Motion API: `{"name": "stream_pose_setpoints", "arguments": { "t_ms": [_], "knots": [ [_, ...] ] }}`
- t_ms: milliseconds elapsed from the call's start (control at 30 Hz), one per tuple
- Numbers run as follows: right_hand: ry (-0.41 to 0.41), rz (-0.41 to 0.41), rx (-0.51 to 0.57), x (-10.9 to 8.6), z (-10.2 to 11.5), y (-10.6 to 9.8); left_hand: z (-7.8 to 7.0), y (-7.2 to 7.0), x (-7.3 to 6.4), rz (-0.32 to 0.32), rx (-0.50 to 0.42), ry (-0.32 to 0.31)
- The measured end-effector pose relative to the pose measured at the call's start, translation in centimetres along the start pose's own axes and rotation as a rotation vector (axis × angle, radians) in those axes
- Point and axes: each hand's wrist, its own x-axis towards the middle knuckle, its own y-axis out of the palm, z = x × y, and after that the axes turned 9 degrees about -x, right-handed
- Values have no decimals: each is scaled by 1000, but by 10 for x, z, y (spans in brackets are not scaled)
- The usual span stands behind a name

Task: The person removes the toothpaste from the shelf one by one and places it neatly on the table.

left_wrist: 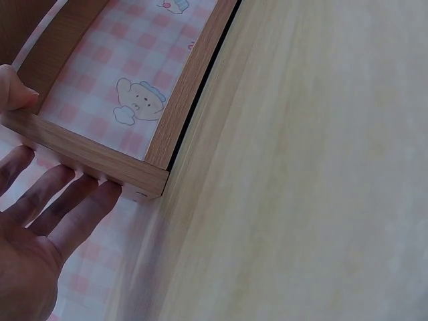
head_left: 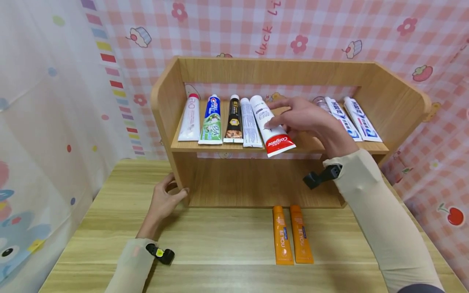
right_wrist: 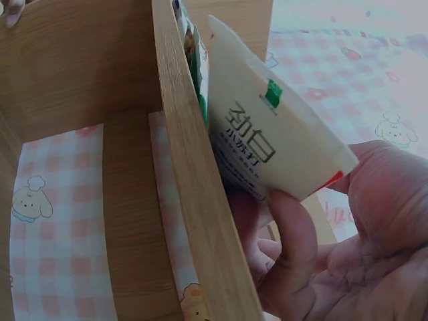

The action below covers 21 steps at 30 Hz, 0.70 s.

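My right hand (head_left: pixel 298 116) is at the upper shelf, its thumb and fingers pinching a white Colgate toothpaste tube (head_left: pixel 261 112) with a red end. The tube tilts, and its red end juts past the shelf's front edge. In the right wrist view the white tube (right_wrist: pixel 267 120) rises beside the wooden edge, with the right hand (right_wrist: pixel 374 234) around its lower part. Low on the left, my left hand (head_left: pixel 165 199) grips the side panel of the wooden rack (head_left: pixel 275 73). From the left wrist, the left hand (left_wrist: pixel 40 234) shows fingers and thumb on opposite sides of the panel (left_wrist: pixel 87 150).
Left of the held tube lie a pink-capped tube (head_left: pixel 190 118), a blue-green tube (head_left: pixel 211 122), a black tube (head_left: pixel 233 120) and a slim white tube (head_left: pixel 250 122). Two blue-white tubes (head_left: pixel 360 118) lie right. Two orange tubes (head_left: pixel 283 238) rest on the table (head_left: pixel 220 244).
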Motion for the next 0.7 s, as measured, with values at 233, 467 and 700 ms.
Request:
{"name": "stream_pose_setpoints", "arguments": {
  "t_ms": [233,467,700],
  "knots": [
    [-77,-25,99,-1,-11,1,-5,-1,1,2,17,-30],
    [-108,-58,209,-3,-21,8,-4,-4,-2,-3,29,-23],
    [-134,-103,296,-11,-31,12,-2,-1,-2,18,20,-15]
  ]
}}
